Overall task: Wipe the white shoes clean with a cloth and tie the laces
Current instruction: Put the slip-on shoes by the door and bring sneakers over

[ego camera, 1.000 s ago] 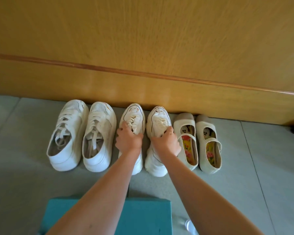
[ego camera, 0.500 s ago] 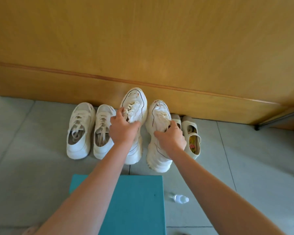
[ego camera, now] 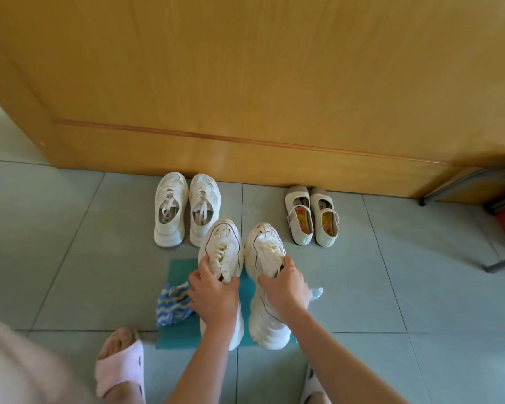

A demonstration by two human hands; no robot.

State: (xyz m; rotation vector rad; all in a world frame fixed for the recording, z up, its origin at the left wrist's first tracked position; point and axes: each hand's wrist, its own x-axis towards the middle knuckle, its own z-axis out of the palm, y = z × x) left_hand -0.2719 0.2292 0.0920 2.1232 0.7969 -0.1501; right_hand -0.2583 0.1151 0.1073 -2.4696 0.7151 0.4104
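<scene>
Fingers of the left hand (ego camera: pixel 213 298) curl round the collar of the left white shoe (ego camera: pixel 222 246), holding it firmly; the right hand (ego camera: pixel 286 287) grips the right white shoe (ego camera: pixel 264 243) the same way, just behind its laces. Both shoes point toes-forward over a teal stool (ego camera: pixel 181 269), perhaps resting on it. A blue-patterned cloth (ego camera: pixel 172 304) lies just beside the left hand

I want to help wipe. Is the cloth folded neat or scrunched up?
Scrunched up. The cloth lies in a crumpled heap with uneven edges, beside the left hand gripping a shoe.
</scene>
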